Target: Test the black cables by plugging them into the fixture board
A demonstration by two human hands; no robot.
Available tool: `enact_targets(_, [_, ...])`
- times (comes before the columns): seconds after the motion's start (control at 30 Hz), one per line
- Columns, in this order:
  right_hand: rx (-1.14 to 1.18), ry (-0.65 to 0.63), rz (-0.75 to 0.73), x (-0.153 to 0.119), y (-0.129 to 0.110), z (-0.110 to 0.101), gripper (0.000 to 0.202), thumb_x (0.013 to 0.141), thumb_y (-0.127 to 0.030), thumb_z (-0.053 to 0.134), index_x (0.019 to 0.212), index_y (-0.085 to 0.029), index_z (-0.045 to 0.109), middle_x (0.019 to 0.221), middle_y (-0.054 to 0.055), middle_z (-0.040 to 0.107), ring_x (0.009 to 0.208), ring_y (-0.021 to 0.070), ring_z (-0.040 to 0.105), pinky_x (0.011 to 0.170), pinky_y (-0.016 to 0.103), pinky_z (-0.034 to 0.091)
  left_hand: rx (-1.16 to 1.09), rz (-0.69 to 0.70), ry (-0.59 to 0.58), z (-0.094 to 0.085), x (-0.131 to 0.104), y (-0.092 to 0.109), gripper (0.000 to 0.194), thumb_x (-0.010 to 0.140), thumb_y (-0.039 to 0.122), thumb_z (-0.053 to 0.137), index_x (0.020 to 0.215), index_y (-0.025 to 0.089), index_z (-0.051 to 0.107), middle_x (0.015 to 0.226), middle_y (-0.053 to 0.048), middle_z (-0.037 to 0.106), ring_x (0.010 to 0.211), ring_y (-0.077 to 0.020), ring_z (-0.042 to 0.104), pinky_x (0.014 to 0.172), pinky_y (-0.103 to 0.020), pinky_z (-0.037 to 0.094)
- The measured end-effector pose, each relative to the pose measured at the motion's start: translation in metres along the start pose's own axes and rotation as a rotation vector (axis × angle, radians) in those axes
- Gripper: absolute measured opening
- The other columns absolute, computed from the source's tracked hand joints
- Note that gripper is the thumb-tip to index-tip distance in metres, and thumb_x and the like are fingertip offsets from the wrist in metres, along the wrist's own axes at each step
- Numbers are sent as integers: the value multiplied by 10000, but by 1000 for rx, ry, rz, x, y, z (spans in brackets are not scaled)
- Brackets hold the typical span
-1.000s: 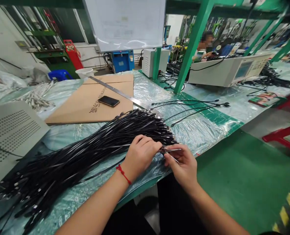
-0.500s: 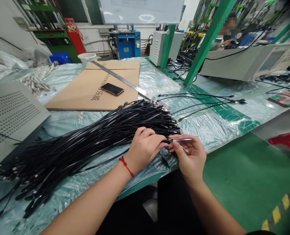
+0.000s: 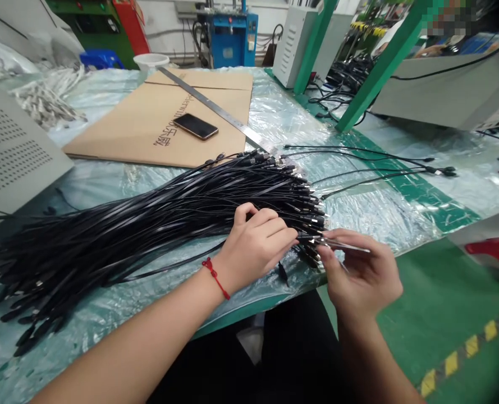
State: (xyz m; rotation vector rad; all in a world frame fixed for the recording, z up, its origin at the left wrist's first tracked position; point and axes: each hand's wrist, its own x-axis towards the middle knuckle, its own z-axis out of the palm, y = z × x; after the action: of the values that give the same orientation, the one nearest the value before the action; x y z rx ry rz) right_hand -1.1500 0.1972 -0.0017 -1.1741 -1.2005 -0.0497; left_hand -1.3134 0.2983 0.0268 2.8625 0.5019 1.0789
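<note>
My left hand [image 3: 253,247], with a red string bracelet [image 3: 215,278] at the wrist, pinches a black cable [image 3: 305,239] near its connector end. My right hand [image 3: 365,280] is closed around a small shiny metal tool [image 3: 347,245] with two slim arms; its exact kind is unclear. The tool's front end meets the cable's connector just beyond my left fingertips. Behind both hands lies a thick bundle of black cables [image 3: 177,196], their metal plugs gathered at the right end. A loose black cable end [image 3: 283,274] hangs below my left fingers.
A phone [image 3: 196,126] and a steel ruler [image 3: 219,109] lie on flat cardboard [image 3: 118,129]. Several separate cables [image 3: 375,178] stretch rightward on the plastic-covered table [image 3: 358,216]. A perforated grey box [image 3: 17,157] stands left, a green post [image 3: 375,84] right. Another person is partly visible farther back.
The view has tilted down and shifted. My right hand and the metal tool have moved slightly right, away from my left hand, which still pinches the cable.
</note>
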Motion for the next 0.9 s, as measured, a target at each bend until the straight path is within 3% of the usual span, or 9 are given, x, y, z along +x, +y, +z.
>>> enact_targets(0.1, [-151,-121,-150,4,-2,-4,269,817,-136,801,1019,-218,645,967,58,716,900,240,713,668,341,622,11,10,0,0,0,-1,126,999,236,560,942,195,665,815,19,710,943,-178,598,890,-418,270])
enact_targets(0.27, [-192,-276,-184,7,2,-6,281,835,-107,782,1060,-213,650,967,53,721,893,227,710,743,363,629,24,19,-6,1,0,-1,152,1002,221,538,907,201,655,823,14,716,927,-175,589,882,-415,265])
enact_targets(0.5, [-310,-296,-170,6,5,-8,252,869,-183,779,1083,-225,654,949,36,715,750,179,695,693,317,613,58,35,-26,4,-1,-2,150,994,193,523,891,209,631,821,21,696,935,-175,572,887,-417,255])
enact_targets(0.67, [-332,-336,-210,11,3,-8,263,853,-157,794,1066,-220,653,929,24,712,673,143,663,661,280,593,61,36,-34,4,-1,-1,182,1006,185,488,884,205,621,800,27,672,916,-170,567,889,-418,250])
enact_targets(0.9, [-340,-375,-325,16,4,-8,264,847,-115,792,1048,-215,654,911,20,724,762,168,701,723,281,603,73,45,-49,6,-2,-2,228,1005,156,472,821,192,602,780,18,654,884,-164,553,904,-411,247])
